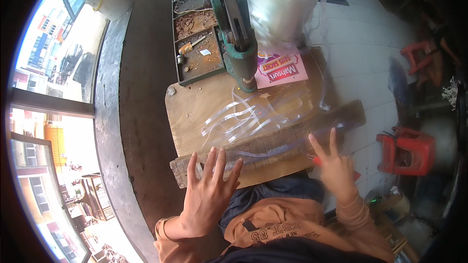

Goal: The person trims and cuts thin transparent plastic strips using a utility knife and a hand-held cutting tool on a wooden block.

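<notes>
My left hand [208, 197] is raised with its fingers spread, over the near left end of a wooden bar [219, 160]; nothing is in it. Two fingers of my right hand [336, 170] stretch forward, while the others curl round a red tool [317, 160]. Red shows on both sides of that hand, but the tool's kind is hidden. A clear plastic strip [258, 154] runs along the bar between the hands. Beyond it, several thin clear strips [248, 119] lie loose on a wooden board [187, 117], in front of a green hand press [241, 58].
Left of the press sits a dark compartment tray [201, 75] with small metal parts and an orange-handled tool [190, 46]. A pink printed card [282, 73] and a large translucent plastic bundle [280, 9] are on its right. Red stools [407, 151] stand on the tiled floor.
</notes>
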The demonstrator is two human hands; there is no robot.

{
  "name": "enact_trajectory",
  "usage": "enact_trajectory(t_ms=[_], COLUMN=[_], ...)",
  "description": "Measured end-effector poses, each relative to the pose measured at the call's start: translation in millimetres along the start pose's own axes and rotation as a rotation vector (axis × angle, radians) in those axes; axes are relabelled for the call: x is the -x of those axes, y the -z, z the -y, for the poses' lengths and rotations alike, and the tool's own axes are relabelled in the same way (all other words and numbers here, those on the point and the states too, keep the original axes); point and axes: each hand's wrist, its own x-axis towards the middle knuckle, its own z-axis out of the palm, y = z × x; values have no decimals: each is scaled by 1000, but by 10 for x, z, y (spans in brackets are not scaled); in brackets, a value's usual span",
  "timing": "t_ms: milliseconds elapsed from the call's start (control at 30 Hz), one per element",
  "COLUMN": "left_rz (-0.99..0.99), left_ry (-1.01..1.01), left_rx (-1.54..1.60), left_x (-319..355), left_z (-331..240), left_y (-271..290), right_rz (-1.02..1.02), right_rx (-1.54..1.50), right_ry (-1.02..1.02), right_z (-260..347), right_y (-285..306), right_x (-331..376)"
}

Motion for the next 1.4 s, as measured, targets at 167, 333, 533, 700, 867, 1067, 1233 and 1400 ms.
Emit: enact_trajectory(t_ms=[167,333,533,700,867,1067,1233,1400], left_rz=[-21,134,67,125,148,119,126,126], left_ry=[-492,-808,-885,-904,-881,-842,-838,-840], left_rx=[84,709,700,664,545,517,515,509], left_x=[-966,-1828,-2014,-2069,-2074,-2031,-2035,-2026], left_z=[-89,-267,-236,-183,-167,-173,-181,-161], left_y=[64,-380,-817,-818,-690,-740,-734,-722], right_rz=[-53,-61,4,38,-64,-309,-127,19], right_rx=[29,13,-57,-64,-153,-429,-577,-657], right_ry=[29,43,-23,-20,2,-11,-165,-307], right_z=[11,2,28,49,41,20,94,227], right_y=[-1,-59,-15,47,56,-13,-56,-172], right_x=[-1,-5,-10,-19,6,73,78,31])
